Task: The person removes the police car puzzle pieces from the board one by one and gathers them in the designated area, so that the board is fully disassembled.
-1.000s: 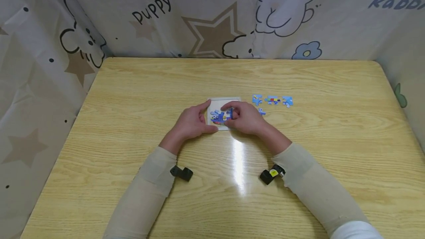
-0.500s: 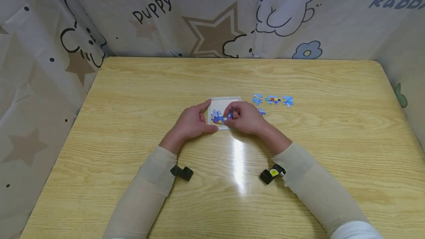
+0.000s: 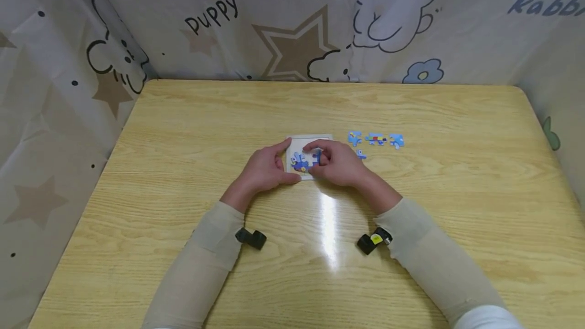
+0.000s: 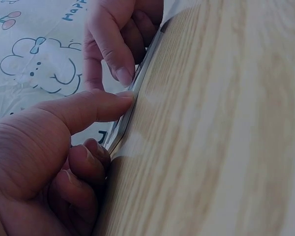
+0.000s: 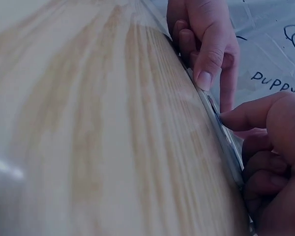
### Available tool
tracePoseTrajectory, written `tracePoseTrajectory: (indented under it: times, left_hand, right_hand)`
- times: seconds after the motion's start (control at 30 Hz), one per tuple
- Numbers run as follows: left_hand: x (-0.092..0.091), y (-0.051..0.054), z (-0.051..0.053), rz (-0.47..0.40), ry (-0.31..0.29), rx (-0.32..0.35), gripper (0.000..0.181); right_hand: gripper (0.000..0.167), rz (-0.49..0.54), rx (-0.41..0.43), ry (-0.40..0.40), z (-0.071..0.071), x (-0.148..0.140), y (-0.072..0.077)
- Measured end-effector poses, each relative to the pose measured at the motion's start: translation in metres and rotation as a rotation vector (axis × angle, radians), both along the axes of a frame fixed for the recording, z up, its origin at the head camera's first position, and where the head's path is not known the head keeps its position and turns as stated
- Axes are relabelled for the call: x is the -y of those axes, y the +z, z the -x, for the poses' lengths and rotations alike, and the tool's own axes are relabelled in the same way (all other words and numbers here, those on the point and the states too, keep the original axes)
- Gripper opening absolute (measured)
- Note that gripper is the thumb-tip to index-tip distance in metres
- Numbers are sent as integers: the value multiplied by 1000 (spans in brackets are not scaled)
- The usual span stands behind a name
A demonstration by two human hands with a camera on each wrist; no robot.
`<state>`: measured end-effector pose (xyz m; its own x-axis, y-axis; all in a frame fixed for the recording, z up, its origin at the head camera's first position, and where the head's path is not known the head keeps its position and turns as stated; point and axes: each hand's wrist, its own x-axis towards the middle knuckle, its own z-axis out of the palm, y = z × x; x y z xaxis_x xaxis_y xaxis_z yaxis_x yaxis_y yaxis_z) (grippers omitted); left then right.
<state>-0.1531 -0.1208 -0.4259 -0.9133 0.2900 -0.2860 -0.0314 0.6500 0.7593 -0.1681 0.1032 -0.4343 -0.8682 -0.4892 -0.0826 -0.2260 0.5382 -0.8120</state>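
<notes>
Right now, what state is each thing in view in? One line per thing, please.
White rectangular puzzle tray: flat on the yellow wood-grain table, partly filled.
Blue printed jigsaw pieces in the tray: laid in its near part, partly hidden.
Loose blue printed jigsaw pieces: on the table, right of the tray.
Left hand: holding the tray's left side.
Right hand: fingers over the tray; grip unclear.
Pale printed fabric backdrop: hanging, creased.

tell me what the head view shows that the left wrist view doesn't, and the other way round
Only the head view shows the loose puzzle pieces right of the puzzle tray, the black wrist cameras and the beige sleeves.

Only the left wrist view shows the pink cherries printed on the backdrop.

Both show the left hand, the right hand, the wooden table, and parts of the puzzle tray and backdrop.
</notes>
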Motion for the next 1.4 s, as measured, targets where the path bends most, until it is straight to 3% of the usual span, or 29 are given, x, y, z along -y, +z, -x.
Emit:
tracePoseTrajectory:
  times: [0.33, 0.63, 0.9, 1.13, 1.4]
  left_hand:
    - [0, 0, -2, 10, 4, 12, 96]
    - [0, 1, -2, 3, 1, -3, 96]
    - [0, 2, -1, 5, 2, 1, 97]
    - [-3, 1, 0, 22, -5, -2, 97]
    - [-1, 1, -1, 21, 3, 0, 98]
  right_hand:
    - [43, -36, -10, 37, 0, 8, 10]
    - [30, -33, 71, 26, 5, 9, 6]
    - [28, -34, 51, 22, 5, 10, 4]
    - [27, -22, 5, 14, 0, 6, 4]
    - [26, 32, 15, -13, -12, -6, 8]
